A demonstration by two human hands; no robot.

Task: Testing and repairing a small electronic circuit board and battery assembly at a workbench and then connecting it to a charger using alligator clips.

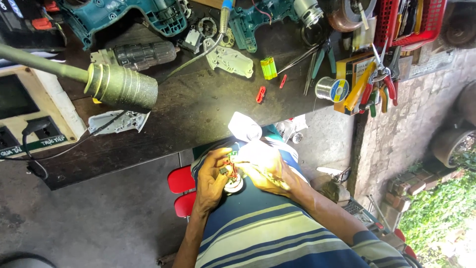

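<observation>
My left hand [212, 179] and my right hand [267, 168] meet over my lap, just below the edge of the dark workbench [198, 106]. Together they grip a small electrical part [229, 168] with red and orange bits and a white round base. The left fingers pinch it from the left; the right fingers close on it from the right. A white rolled piece [245, 127] sits just above my hands at the bench edge, brightly lit. My striped shirt [267, 233] fills the bottom of the view.
A metal lamp head [121, 87] on an arm hangs over the bench at left. Teal power-tool housings [129, 17], a drill chuck [144, 53], a solder spool [331, 89], pliers [379, 79] and a red basket [409, 22] lie along the back. A red stool [181, 191] stands beneath me.
</observation>
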